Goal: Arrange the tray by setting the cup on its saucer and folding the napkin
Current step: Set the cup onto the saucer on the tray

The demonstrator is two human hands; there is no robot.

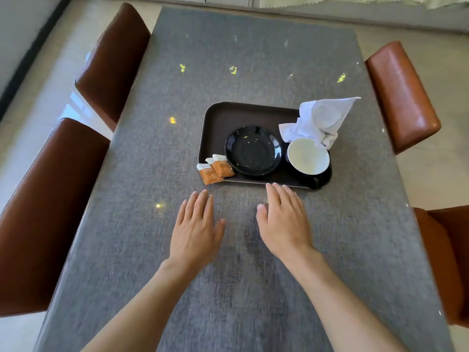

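Observation:
A dark brown tray (pixel 223 118) lies on the grey table. On it sits an empty black saucer (pixel 253 150). To its right stands a cup (pixel 308 156), black outside and white inside, on the tray's right front corner, apart from the saucer. A crumpled white napkin (pixel 319 119) stands heaped behind the cup at the tray's right edge. My left hand (pixel 195 229) and my right hand (pixel 285 221) lie flat, palms down, fingers apart, on the table just in front of the tray. The right fingertips nearly touch the tray's front rim. Neither hand holds anything.
Three orange sachets (pixel 215 170) lie at the tray's front left corner, partly over its rim. Brown leather chairs stand on the left (pixel 111 62) (pixel 45 212) and on the right (pixel 401 95) (pixel 446 262) of the grey table (pixel 253 59).

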